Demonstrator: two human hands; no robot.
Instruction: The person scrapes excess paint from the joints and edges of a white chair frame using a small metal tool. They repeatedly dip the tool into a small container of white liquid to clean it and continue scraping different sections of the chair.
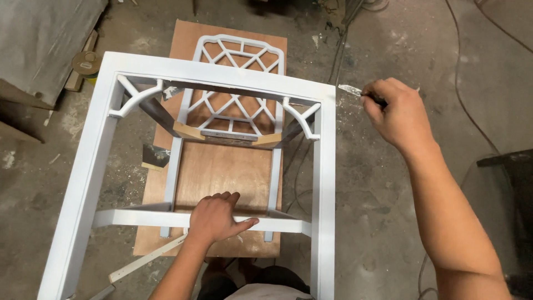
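Note:
A white-painted chair frame (pixel 222 75) stands upside down on a brown plywood board (pixel 222 172), its lattice back (pixel 236 83) lying flat on the board. My left hand (pixel 216 216) grips the lower white crossbar (pixel 144 218) of the frame. My right hand (pixel 397 114) hovers off the frame's far right corner, pinching a small putty knife (pixel 351 89) with white filler on its blade. The blade tip points toward that corner without touching it.
A dusty concrete floor (pixel 377 183) lies all around. Cables (pixel 472 111) trail across it at the right. A grey slab (pixel 39 44) and a tape roll (pixel 86 62) sit at the upper left. A loose white strip (pixel 147 258) lies by the board's near edge.

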